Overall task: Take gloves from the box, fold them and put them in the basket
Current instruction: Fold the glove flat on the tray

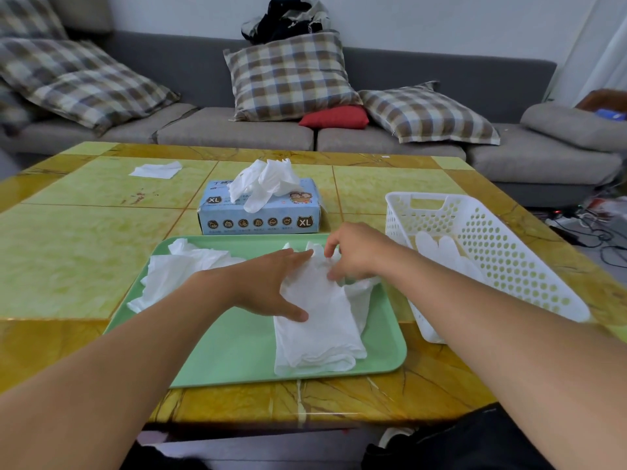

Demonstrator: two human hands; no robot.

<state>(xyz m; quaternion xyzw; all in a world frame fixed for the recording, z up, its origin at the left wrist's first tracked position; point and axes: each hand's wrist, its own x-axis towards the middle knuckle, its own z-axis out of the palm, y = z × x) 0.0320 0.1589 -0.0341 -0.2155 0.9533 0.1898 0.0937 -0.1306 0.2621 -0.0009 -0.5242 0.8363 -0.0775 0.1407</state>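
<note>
A white glove (317, 329) lies flat on the right side of the green tray (234, 354), cuff toward me. My left hand (271, 283) rests on it with straight fingers, pressing it down. My right hand (356, 254) pinches the glove's finger end with curled fingers. More crumpled white gloves (176, 269) lie at the tray's left. The blue glove box (259, 212) stands behind the tray with gloves (264, 183) sticking out of its top. The white perforated basket (502, 252) stands to the right and holds a white glove (444, 252).
The tray, box and basket stand on a yellow-green tiled table (84, 232). A white tissue-like sheet (156, 170) lies at the table's far left. A grey sofa (237, 130) with checked cushions runs behind the table. Cables lie on the floor at the right.
</note>
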